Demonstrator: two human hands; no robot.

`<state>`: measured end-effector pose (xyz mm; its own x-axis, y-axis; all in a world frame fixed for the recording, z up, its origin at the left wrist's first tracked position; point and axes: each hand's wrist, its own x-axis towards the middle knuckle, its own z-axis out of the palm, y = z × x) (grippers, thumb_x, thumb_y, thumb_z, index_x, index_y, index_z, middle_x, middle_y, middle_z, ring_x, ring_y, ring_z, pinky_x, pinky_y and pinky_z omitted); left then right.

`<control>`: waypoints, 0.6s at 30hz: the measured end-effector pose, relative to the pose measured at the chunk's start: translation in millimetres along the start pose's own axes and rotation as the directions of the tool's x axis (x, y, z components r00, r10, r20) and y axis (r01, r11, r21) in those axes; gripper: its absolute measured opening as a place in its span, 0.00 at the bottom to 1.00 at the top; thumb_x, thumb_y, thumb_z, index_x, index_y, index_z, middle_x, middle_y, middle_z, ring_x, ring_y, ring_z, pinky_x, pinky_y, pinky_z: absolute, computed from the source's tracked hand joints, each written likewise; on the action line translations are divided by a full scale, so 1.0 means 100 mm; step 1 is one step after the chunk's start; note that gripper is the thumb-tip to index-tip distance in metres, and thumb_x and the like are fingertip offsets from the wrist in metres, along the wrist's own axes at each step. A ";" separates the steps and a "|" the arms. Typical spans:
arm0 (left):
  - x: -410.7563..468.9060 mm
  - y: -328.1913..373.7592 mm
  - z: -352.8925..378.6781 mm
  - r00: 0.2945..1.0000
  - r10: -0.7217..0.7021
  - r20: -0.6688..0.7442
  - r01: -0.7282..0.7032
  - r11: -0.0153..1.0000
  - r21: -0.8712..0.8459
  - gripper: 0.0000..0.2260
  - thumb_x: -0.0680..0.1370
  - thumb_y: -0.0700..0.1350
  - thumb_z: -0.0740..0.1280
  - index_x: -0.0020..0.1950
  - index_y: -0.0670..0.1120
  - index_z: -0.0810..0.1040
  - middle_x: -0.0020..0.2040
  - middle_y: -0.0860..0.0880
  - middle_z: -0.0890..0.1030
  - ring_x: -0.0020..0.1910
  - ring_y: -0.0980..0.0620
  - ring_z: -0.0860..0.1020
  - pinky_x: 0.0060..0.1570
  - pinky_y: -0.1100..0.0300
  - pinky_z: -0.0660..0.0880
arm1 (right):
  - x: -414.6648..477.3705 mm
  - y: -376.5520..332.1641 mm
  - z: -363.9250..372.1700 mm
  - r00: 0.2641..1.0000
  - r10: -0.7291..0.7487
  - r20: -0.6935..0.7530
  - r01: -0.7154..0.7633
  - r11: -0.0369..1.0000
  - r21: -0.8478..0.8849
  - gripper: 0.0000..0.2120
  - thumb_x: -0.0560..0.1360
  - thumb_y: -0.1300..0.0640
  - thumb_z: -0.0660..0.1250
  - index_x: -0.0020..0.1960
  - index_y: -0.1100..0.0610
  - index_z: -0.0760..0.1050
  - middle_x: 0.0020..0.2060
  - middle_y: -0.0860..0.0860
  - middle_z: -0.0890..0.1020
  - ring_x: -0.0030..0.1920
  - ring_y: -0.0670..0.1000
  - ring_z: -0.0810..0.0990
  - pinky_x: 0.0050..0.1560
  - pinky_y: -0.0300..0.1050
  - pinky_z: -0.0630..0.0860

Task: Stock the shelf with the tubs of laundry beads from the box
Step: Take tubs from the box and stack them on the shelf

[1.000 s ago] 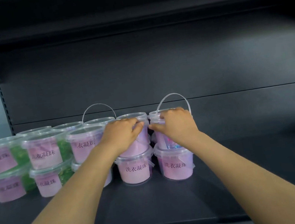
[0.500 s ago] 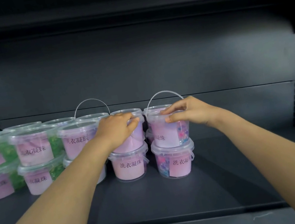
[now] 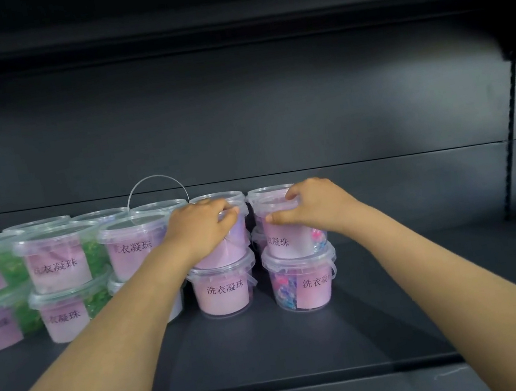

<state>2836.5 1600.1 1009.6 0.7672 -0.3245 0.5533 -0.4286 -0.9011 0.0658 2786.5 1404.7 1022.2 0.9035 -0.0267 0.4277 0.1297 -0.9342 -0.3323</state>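
Right hand (image 3: 315, 208) grips the lid rim of a top tub (image 3: 290, 234) on the shelf (image 3: 308, 340); left hand (image 3: 201, 230) clasps its neighbour (image 3: 228, 251) — seat both squarely on the tubs beneath, labels forward.

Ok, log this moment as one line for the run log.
stage: squaring top-tier tubs | left hand: on top pink tub | right hand: on top right tub | shelf: right side unfilled

A dark grey back panel (image 3: 271, 118) rises behind the shelf board (image 3: 275, 346), under an upper shelf (image 3: 219, 14), lit from above.
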 end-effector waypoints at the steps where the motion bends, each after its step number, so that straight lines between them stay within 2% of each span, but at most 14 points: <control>1: 0.00 0.00 0.00 1.000 -0.001 -0.003 0.001 1.000 -0.005 0.16 0.81 0.55 0.53 0.60 0.52 0.75 0.61 0.50 0.78 0.61 0.47 0.74 0.58 0.57 0.65 | 0.00 0.01 -0.03 1.000 -0.024 0.014 0.024 0.999 0.027 0.34 0.68 0.37 0.69 0.60 0.63 0.76 0.60 0.57 0.78 0.62 0.57 0.75 0.61 0.50 0.73; 3: 0.00 0.01 -0.01 1.000 -0.006 -0.001 0.006 1.000 -0.011 0.16 0.81 0.54 0.53 0.61 0.52 0.75 0.61 0.50 0.78 0.61 0.47 0.74 0.58 0.57 0.65 | -0.02 0.04 -0.08 0.997 -0.063 0.048 0.059 0.995 0.078 0.30 0.69 0.40 0.70 0.63 0.59 0.76 0.63 0.52 0.77 0.64 0.53 0.74 0.59 0.41 0.70; 5: -0.01 0.01 -0.01 1.000 -0.009 0.006 0.009 1.000 -0.008 0.16 0.81 0.54 0.53 0.61 0.52 0.75 0.61 0.50 0.77 0.61 0.47 0.74 0.58 0.57 0.65 | -0.04 0.11 -0.11 0.994 -0.087 0.071 0.075 0.985 0.156 0.27 0.69 0.41 0.72 0.63 0.54 0.76 0.65 0.48 0.76 0.66 0.49 0.72 0.58 0.37 0.66; 11: -0.02 0.02 -0.02 1.000 -0.007 -0.003 0.007 1.000 -0.021 0.16 0.81 0.54 0.53 0.61 0.51 0.75 0.62 0.50 0.77 0.61 0.48 0.74 0.59 0.57 0.65 | -0.03 0.33 -0.21 0.988 -0.118 0.099 0.063 0.895 0.441 0.18 0.69 0.50 0.75 0.58 0.50 0.80 0.61 0.45 0.78 0.66 0.43 0.71 0.63 0.37 0.64; 15: -0.02 0.03 -0.02 1.000 -0.017 -0.010 0.017 1.000 -0.026 0.16 0.81 0.53 0.53 0.60 0.50 0.76 0.61 0.50 0.78 0.60 0.48 0.74 0.58 0.57 0.65 | -0.05 0.46 -0.20 0.973 -0.203 0.115 0.114 0.844 0.524 0.15 0.70 0.58 0.73 0.56 0.49 0.80 0.58 0.42 0.77 0.67 0.38 0.66 0.69 0.38 0.61; 18: -0.01 0.03 -0.01 1.000 -0.021 -0.005 0.021 0.999 -0.027 0.16 0.81 0.54 0.53 0.61 0.51 0.75 0.61 0.50 0.77 0.60 0.48 0.74 0.57 0.58 0.65 | -0.07 0.55 -0.15 0.977 -0.200 0.076 0.121 0.811 0.573 0.15 0.72 0.60 0.72 0.56 0.47 0.79 0.59 0.41 0.76 0.64 0.40 0.70 0.60 0.31 0.66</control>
<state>2833.8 1598.5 1010.2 0.7734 -0.3042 0.5562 -0.4254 -0.8995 0.0995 2781.5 1348.1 1013.6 0.8879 0.1875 0.4201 0.4484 -0.5569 -0.6991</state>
